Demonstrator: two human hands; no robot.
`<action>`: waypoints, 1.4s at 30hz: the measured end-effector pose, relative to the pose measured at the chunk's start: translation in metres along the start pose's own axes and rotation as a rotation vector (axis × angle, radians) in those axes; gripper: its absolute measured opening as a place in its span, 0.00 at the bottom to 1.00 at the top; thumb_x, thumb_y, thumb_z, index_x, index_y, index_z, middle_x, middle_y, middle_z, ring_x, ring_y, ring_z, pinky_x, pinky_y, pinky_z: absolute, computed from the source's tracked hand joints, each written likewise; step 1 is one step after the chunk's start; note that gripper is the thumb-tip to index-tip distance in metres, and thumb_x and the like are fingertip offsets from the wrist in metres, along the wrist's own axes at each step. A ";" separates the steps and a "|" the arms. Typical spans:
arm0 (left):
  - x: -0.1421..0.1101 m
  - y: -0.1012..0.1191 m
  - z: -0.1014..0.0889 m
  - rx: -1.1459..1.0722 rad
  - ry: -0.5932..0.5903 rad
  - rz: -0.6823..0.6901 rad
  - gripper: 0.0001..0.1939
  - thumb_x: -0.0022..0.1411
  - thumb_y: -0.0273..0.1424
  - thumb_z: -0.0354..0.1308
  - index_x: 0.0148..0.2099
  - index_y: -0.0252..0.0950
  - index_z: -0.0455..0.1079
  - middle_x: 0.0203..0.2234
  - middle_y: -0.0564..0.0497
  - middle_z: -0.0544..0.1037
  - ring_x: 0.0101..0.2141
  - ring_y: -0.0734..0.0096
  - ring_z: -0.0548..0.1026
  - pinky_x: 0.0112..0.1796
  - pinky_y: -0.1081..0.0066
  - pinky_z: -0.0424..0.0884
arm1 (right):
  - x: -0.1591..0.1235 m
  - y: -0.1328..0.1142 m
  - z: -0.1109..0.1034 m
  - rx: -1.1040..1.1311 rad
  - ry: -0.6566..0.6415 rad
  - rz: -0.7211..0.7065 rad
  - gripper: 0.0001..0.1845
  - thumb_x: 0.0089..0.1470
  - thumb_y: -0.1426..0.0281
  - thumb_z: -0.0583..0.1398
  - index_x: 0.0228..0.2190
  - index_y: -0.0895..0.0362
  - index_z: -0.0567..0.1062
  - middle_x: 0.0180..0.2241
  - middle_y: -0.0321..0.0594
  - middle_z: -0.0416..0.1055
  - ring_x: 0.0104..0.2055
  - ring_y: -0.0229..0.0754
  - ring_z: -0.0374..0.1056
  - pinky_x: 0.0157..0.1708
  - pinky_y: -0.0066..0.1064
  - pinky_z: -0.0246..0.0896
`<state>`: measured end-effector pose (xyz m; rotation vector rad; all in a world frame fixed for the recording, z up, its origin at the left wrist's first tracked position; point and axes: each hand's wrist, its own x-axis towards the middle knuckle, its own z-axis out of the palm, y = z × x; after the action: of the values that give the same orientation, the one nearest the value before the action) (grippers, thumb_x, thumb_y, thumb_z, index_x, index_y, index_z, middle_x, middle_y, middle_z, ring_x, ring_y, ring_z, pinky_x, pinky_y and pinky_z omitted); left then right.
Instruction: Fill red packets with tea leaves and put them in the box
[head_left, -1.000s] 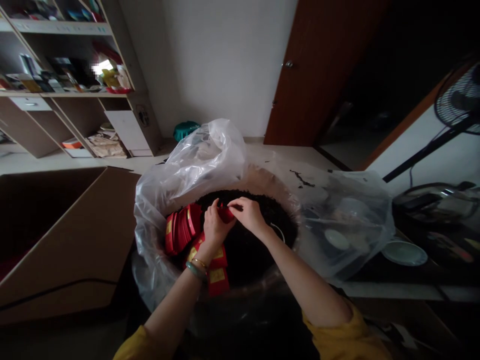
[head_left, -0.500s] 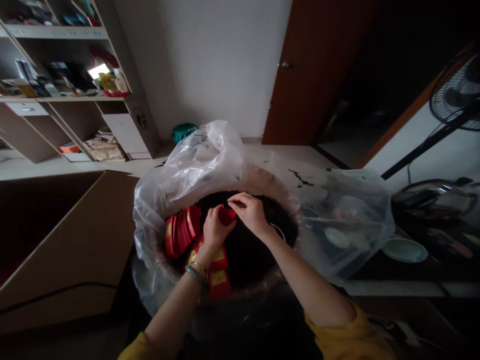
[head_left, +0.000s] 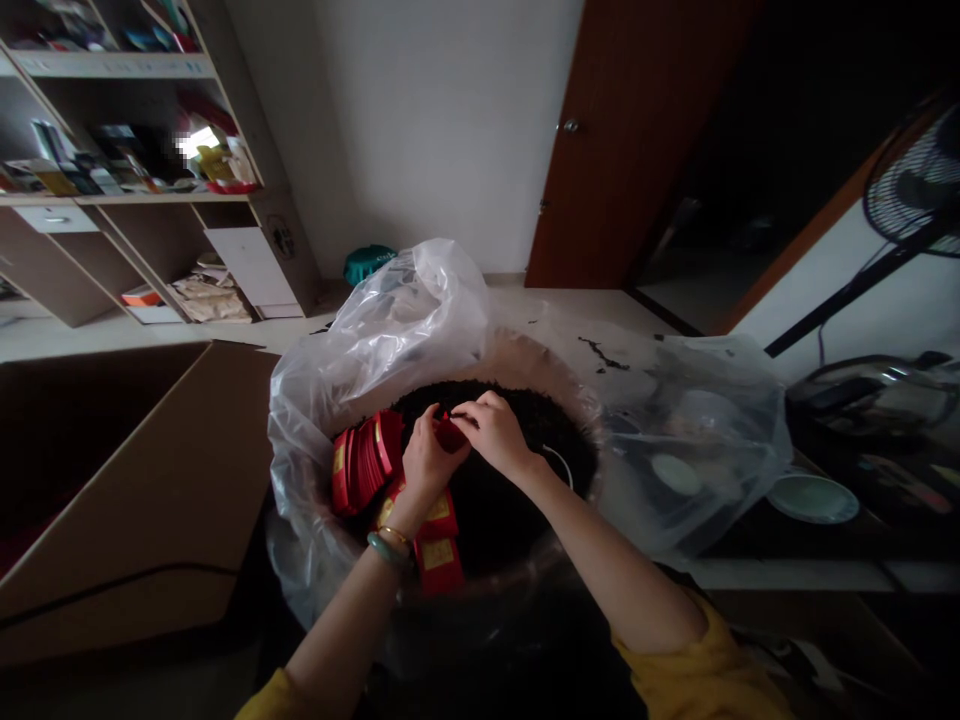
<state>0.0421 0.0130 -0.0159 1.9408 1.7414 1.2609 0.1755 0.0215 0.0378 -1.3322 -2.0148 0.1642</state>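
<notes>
My left hand (head_left: 431, 465) is wrapped round a small red packet (head_left: 450, 436), its mouth facing up. The fingertips of my right hand (head_left: 495, 436) are pinched together at the packet's mouth; what they hold is too small and dark to make out. Both hands are above a heap of dark, leafy bits (head_left: 502, 515), like loose tea, in a round tub lined with a clear plastic bag (head_left: 427, 300). Left of my left hand leans a row of red packets (head_left: 364, 462). More red packets with gold labels (head_left: 439, 564) lie below my left wrist, partly hidden by it.
An open cardboard box (head_left: 150, 490) stands at the left. On the right, a pale bowl (head_left: 812, 498) sits beside the bag's spread edge. A white curved strip (head_left: 559, 460) shows in the heap. Farther off are a shelf unit (head_left: 277, 220), a brown door (head_left: 600, 150) and a fan (head_left: 915, 190).
My right hand has moved slightly left and down, its fingertips now at the mouth of the red packet. My left hand keeps its hold on the packet and has barely shifted.
</notes>
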 end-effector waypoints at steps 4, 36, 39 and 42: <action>-0.002 0.004 -0.003 0.014 -0.037 0.010 0.35 0.47 0.33 0.66 0.56 0.35 0.59 0.47 0.41 0.72 0.46 0.56 0.73 0.45 0.60 0.71 | 0.002 0.002 -0.002 0.042 -0.053 0.059 0.07 0.54 0.70 0.61 0.35 0.54 0.79 0.27 0.40 0.71 0.32 0.41 0.66 0.38 0.32 0.62; 0.023 -0.012 -0.011 -0.617 -0.295 -0.144 0.15 0.48 0.40 0.64 0.36 0.35 0.77 0.30 0.48 0.81 0.32 0.63 0.77 0.36 0.67 0.73 | 0.009 0.013 -0.020 -0.127 -0.255 -0.095 0.07 0.53 0.65 0.62 0.29 0.55 0.80 0.31 0.42 0.77 0.38 0.44 0.70 0.42 0.35 0.58; 0.023 -0.011 -0.009 -0.629 -0.271 -0.202 0.15 0.48 0.41 0.63 0.33 0.35 0.76 0.26 0.50 0.79 0.28 0.67 0.76 0.30 0.70 0.71 | 0.009 0.020 -0.019 -0.083 -0.230 -0.069 0.02 0.49 0.70 0.65 0.28 0.55 0.80 0.29 0.41 0.77 0.35 0.44 0.70 0.42 0.36 0.59; 0.023 -0.007 -0.009 -0.652 -0.223 -0.201 0.14 0.50 0.42 0.61 0.32 0.35 0.73 0.24 0.52 0.77 0.26 0.70 0.74 0.29 0.72 0.69 | 0.010 0.025 -0.013 0.067 -0.151 -0.047 0.06 0.48 0.75 0.64 0.32 0.55 0.79 0.30 0.39 0.76 0.34 0.41 0.70 0.40 0.33 0.62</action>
<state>0.0291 0.0321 -0.0059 1.4246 1.1776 1.2713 0.2003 0.0375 0.0408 -1.2626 -2.1442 0.3164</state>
